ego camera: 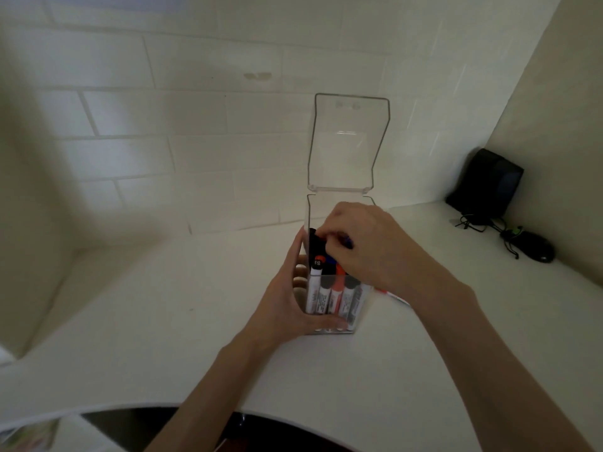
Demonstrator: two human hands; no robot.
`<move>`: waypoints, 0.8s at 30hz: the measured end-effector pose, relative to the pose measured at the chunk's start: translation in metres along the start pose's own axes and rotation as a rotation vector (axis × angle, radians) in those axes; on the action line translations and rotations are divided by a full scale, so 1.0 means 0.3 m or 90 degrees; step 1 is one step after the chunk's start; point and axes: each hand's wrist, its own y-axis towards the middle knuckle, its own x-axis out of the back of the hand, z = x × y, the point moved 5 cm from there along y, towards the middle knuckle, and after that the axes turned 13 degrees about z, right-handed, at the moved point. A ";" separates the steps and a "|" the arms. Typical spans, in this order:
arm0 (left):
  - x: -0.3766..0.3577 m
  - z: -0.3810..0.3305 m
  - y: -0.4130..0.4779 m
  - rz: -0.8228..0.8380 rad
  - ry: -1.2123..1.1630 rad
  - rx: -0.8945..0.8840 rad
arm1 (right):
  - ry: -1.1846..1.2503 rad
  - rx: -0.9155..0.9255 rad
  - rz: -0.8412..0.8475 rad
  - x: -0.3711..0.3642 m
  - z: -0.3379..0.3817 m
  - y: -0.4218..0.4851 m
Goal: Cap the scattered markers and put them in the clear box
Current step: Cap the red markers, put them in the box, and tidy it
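Head view: seating step. The left hand (pixel 287 301) grips the tall clear plastic box (pixel 315 213), thumb across the near wall, fingers wrapped round the left wall, steadying it upright. The right hand (pixel 368 243) is over the open mouth, fingertips curled down and pinching the top of a black-capped marker (pixel 316 243) at the far left of the box.

The box stands mid-counter on the white countertop (pixel 163 321), its hinged clear lid (pixel 347 145) flipped up at the far side. Inside, a row of white-barrelled markers (pixel 336 295) stands upright against the near wall, caps black and orange-red, packed close; blue shows behind.

Next move, by my reading: press this one down level, let go, then fetch the red-and-white marker (pixel 393 295) lying on the counter just right of the box. It is half hidden by the right forearm, so I cannot tell if it is capped.
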 end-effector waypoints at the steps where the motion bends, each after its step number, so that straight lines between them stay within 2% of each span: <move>1: -0.001 -0.001 0.000 -0.001 0.005 -0.004 | 0.031 0.007 -0.033 0.010 -0.004 -0.017; 2: -0.001 -0.003 -0.001 -0.002 0.006 -0.008 | 0.099 -0.003 -0.102 0.033 -0.019 -0.041; 5: 0.002 -0.006 -0.003 -0.003 -0.007 -0.010 | 0.322 -0.083 -0.404 0.094 -0.127 -0.157; 6: 0.001 -0.007 -0.004 -0.001 -0.012 -0.008 | 0.343 -0.134 -0.454 0.077 -0.182 -0.188; 7: 0.000 -0.009 -0.003 0.000 -0.017 -0.006 | 0.339 -0.191 -0.460 0.041 -0.235 -0.208; 8: -0.002 -0.012 -0.002 0.002 -0.022 -0.007 | 0.312 -0.246 -0.417 -0.014 -0.287 -0.214; 9: -0.004 -0.013 -0.002 0.003 -0.026 -0.008 | 0.272 -0.286 -0.326 -0.087 -0.341 -0.210; 12: -0.006 -0.009 0.000 0.004 -0.031 -0.010 | 0.183 -0.349 0.048 -0.334 -0.416 -0.206; 13: -0.006 -0.008 0.000 0.005 -0.034 -0.009 | 0.155 -0.354 0.109 -0.385 -0.421 -0.211; 15: -0.005 -0.001 0.000 0.004 -0.034 -0.008 | 0.121 -0.366 0.099 -0.418 -0.426 -0.214; 17: -0.005 0.002 0.000 0.005 -0.034 -0.005 | 0.109 -0.378 0.027 -0.382 -0.422 -0.219; 18: -0.005 0.004 -0.001 0.006 -0.034 -0.003 | 0.140 -0.381 -0.050 -0.341 -0.421 -0.227; 21: -0.004 0.007 0.000 0.009 -0.032 -0.004 | 0.337 -0.344 -0.387 -0.113 -0.383 -0.275; 24: -0.005 0.011 0.002 0.015 -0.033 -0.011 | 0.521 -0.186 -0.641 0.128 -0.289 -0.324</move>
